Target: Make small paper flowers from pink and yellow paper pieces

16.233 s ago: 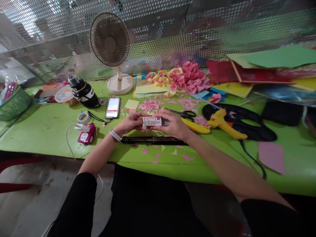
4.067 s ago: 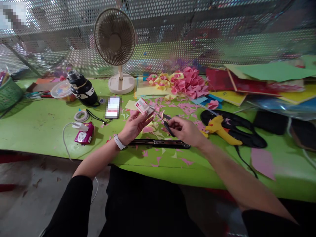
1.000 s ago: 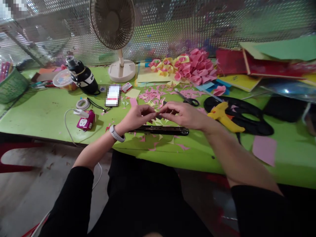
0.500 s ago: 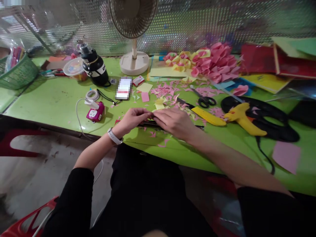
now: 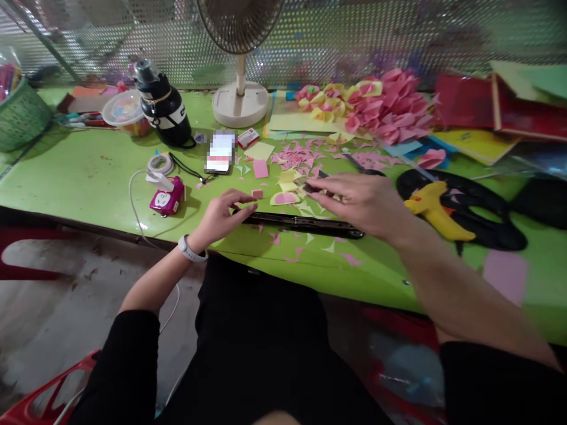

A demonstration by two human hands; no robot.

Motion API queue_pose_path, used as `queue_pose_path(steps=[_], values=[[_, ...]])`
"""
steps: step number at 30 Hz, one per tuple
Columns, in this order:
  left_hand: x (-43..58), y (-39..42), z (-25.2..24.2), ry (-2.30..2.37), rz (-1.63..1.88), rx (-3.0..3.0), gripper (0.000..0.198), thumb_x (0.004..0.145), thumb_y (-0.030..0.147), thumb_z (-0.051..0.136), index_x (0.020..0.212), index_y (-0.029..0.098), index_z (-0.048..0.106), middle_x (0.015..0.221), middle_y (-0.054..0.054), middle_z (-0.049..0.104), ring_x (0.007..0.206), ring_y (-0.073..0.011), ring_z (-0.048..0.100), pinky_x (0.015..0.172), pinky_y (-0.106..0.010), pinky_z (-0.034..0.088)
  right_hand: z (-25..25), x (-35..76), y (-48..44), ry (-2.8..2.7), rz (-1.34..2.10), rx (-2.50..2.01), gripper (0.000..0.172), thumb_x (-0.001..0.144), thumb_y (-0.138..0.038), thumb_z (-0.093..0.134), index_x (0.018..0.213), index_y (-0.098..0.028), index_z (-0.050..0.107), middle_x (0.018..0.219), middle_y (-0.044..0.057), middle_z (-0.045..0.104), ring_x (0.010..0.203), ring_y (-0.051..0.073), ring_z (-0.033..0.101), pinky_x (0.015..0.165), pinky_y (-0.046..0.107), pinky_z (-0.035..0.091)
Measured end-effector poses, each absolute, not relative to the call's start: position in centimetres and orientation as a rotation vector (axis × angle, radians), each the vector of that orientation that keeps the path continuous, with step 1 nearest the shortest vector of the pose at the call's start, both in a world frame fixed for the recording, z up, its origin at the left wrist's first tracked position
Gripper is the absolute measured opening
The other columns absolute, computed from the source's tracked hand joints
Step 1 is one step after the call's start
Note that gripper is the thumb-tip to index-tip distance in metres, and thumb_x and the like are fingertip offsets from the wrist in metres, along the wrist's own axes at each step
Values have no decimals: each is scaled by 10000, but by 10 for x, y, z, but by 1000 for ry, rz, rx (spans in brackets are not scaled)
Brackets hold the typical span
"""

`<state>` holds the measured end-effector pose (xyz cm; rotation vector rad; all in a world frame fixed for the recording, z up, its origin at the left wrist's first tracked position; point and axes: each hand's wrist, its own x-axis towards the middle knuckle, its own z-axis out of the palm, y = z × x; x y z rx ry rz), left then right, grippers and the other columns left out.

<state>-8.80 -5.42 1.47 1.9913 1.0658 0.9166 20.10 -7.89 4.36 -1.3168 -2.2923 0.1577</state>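
Note:
A long, narrow black object, looking like a stapler folded fully open [image 5: 305, 223], lies flat along the near part of the green table. My left hand [image 5: 221, 217] is at its left end, thumb and fingers apart and holding nothing; whether it touches the end I cannot tell. Above the right part of the black object, my right hand [image 5: 363, 203] pinches a small dark piece [image 5: 306, 186] too small to identify. Between the hands lie a small pink block [image 5: 257, 193] and a yellow and pink paper cutout [image 5: 284, 199], with scraps around.
Behind are a fan [image 5: 240, 105], a phone [image 5: 220, 152], a black bottle [image 5: 166, 115] and a heap of pink paper petals [image 5: 392, 109]. A yellow glue gun [image 5: 436, 209] rests at right, a magenta plug adapter [image 5: 168, 198] at left. Scissors [image 5: 361, 165] lie partly behind my right hand.
My hands, together over the black object before, are now apart. My right hand has moved right and up with a small dark piece; my left has shifted left and opened, uncovering the black object.

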Motion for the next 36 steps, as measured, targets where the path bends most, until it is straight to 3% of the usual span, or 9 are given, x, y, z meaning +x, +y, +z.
queue_pose_path(steps=[4,8,15,24,36], values=[[-80,-55,5,961,877,2301,239,919,342,633,1063,170,717,1195,-136,683,1104,-210,670,977,-369,529,44,242,-91,-2325,160,-1387,340,983,-397,505,1197,-284,744,1081,63,770,1011,318,707,838,474,542],[-57,-55,6,899,722,2505,279,939,349,605,1152,190,689,1262,-139,654,1232,-263,604,1028,-444,504,31,269,-102,-2389,145,-1404,327,981,-361,498,1129,-260,773,1046,73,778,965,301,719,787,444,533],[-13,-56,3,756,527,2681,310,931,320,609,1196,168,663,1308,-150,632,1215,-297,596,1018,-473,492,9,288,-116,-2413,141,-1463,289,980,-315,496,1038,-299,778,995,50,778,899,256,705,836,444,503],[8,-57,-7,706,440,2669,336,935,249,557,1252,168,635,1265,-139,656,1179,-285,614,1018,-460,505,27,273,-120,-2517,80,-1403,337,992,-210,455,953,-268,784,929,65,792,880,251,659,922,511,470],[7,-57,-10,698,429,2633,367,947,264,513,1288,165,609,1259,-144,667,1146,-283,637,976,-436,539,16,279,-121,-2460,93,-1374,335,998,-226,455,953,-270,784,949,56,786,900,250,653,873,458,492]])
